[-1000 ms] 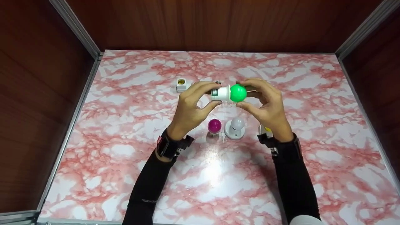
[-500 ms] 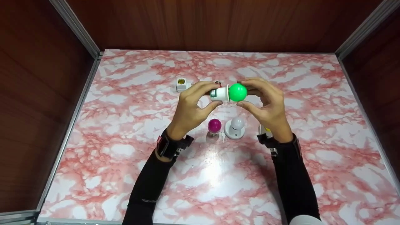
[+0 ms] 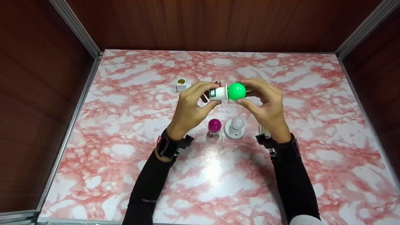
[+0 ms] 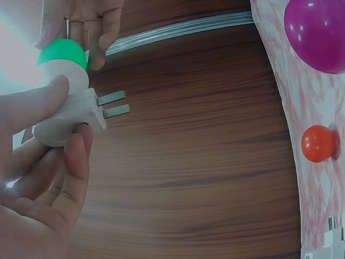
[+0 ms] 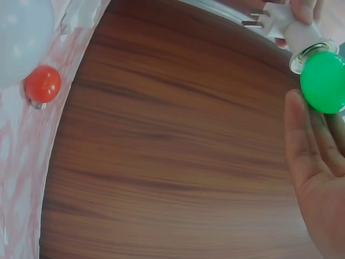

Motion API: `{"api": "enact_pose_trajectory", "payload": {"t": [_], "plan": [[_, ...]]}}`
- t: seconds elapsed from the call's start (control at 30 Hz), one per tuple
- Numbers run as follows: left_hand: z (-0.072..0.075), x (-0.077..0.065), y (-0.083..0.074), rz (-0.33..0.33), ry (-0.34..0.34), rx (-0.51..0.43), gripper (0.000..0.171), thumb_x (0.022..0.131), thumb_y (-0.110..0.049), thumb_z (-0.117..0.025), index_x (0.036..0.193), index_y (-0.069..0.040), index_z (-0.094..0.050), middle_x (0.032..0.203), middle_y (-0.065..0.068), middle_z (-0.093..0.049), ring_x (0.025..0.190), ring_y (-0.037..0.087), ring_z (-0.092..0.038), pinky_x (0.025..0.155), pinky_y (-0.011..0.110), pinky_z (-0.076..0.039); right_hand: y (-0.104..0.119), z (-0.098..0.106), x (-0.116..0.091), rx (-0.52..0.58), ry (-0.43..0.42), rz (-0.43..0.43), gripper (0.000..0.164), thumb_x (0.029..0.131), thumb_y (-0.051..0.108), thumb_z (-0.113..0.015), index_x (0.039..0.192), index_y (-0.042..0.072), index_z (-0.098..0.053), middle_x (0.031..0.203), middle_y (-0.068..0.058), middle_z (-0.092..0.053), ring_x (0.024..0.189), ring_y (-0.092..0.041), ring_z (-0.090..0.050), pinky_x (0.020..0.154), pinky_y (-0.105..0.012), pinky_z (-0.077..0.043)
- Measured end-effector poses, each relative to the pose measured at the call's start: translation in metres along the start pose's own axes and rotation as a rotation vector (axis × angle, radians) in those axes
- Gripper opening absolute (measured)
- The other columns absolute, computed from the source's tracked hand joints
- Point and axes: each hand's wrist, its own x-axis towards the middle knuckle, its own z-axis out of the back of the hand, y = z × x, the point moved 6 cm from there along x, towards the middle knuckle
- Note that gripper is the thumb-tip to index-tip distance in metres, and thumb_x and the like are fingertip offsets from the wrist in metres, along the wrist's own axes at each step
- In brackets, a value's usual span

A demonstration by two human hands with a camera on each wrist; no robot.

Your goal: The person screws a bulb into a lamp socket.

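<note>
In the head view my left hand (image 3: 192,104) holds a white plug-in lamp socket (image 3: 218,93) between thumb and fingers, above the table. The socket lies sideways, its mouth facing right. Two flat plug prongs (image 4: 113,104) stick out of it in the left wrist view. My right hand (image 3: 265,101) pinches a green light bulb (image 3: 237,91) by its round part, thumb below and fingertips above. The bulb's base is at the socket mouth, and a strip of metal (image 5: 312,51) shows between rim and bulb in the right wrist view.
On the marbled table stand a magenta bulb (image 3: 214,126), a white bulb (image 3: 237,123) on a round base (image 3: 234,134), and a white socket (image 3: 181,86). A red bulb (image 5: 43,84) is partly hidden behind my left fingers in the head view. Wood panels (image 3: 218,25) border the table.
The green bulb and socket have shifted slightly left and tilted a little. My right hand has moved slightly left along with the bulb; my left hand stays nearly still.
</note>
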Motion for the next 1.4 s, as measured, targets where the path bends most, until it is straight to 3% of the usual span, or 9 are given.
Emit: {"api": "enact_pose_trajectory", "payload": {"t": [0.3, 0.47, 0.67, 0.93, 1.17, 1.4], "plan": [[0.004, -0.001, 0.001, 0.025, 0.017, 0.027, 0.035, 0.091, -0.015, -0.085, 0.121, 0.0, -0.074, 0.109, 0.012, -0.078, 0.085, 0.016, -0.069, 0.071, 0.021, -0.06, -0.001, -0.006, 0.0, 0.02, -0.011, -0.022, 0.041, 0.084, -0.007, -0.084, 0.123, -0.01, -0.072, 0.119, -0.001, -0.078, 0.101, -0.013, -0.078, 0.091, -0.025, -0.066], [0.008, -0.004, 0.004, 0.055, 0.033, 0.013, 0.038, 0.091, -0.015, -0.085, 0.123, 0.001, -0.073, 0.106, 0.013, -0.078, 0.086, 0.019, -0.07, 0.073, 0.023, -0.061, -0.002, -0.012, 0.001, 0.018, 0.004, -0.016, 0.042, 0.085, -0.008, -0.082, 0.125, -0.01, -0.071, 0.119, -0.011, -0.077, 0.103, -0.012, -0.077, 0.093, -0.025, -0.066], [0.014, -0.011, 0.012, 0.093, 0.072, -0.055, 0.039, 0.096, -0.019, -0.08, 0.128, 0.001, -0.072, 0.116, 0.016, -0.078, 0.092, 0.022, -0.074, 0.078, 0.03, -0.066, -0.004, -0.021, 0.0, 0.012, 0.044, 0.001, 0.045, 0.084, -0.012, -0.082, 0.127, -0.009, -0.07, 0.12, -0.027, -0.073, 0.11, -0.012, -0.076, 0.097, -0.027, -0.065], [0.021, -0.027, 0.026, 0.14, 0.111, -0.013, 0.037, 0.094, -0.01, -0.081, 0.127, 0.001, -0.073, 0.122, 0.016, -0.077, 0.096, 0.021, -0.077, 0.087, 0.024, -0.066, -0.014, -0.038, -0.007, 0.036, 0.106, -0.039, 0.043, 0.083, -0.012, -0.083, 0.124, -0.01, -0.07, 0.121, -0.029, -0.072, 0.113, -0.009, -0.076, 0.098, -0.027, -0.065], [0.022, -0.043, 0.038, 0.217, 0.148, 0.012, 0.033, 0.092, -0.007, -0.083, 0.123, 0.0, -0.074, 0.118, 0.015, -0.077, 0.097, 0.023, -0.078, 0.087, 0.025, -0.067, -0.024, -0.052, -0.012, 0.001, 0.187, -0.098, 0.039, 0.089, -0.001, -0.082, 0.126, -0.007, -0.07, 0.12, -0.022, -0.075, 0.108, -0.012, -0.076, 0.093, -0.029, -0.066], [0.021, -0.061, 0.054, 0.374, 0.224, -0.032, 0.035, 0.092, -0.004, -0.081, 0.126, 0.001, -0.073, 0.122, 0.016, -0.074, 0.103, 0.026, -0.077, 0.089, 0.024, -0.067, -0.034, -0.069, -0.017, -0.092, 0.308, -0.167, 0.04, 0.091, 0.009, -0.083, 0.128, -0.001, -0.071, 0.12, -0.016, -0.076, 0.104, -0.029, -0.079, 0.093, -0.034, -0.067]]}}
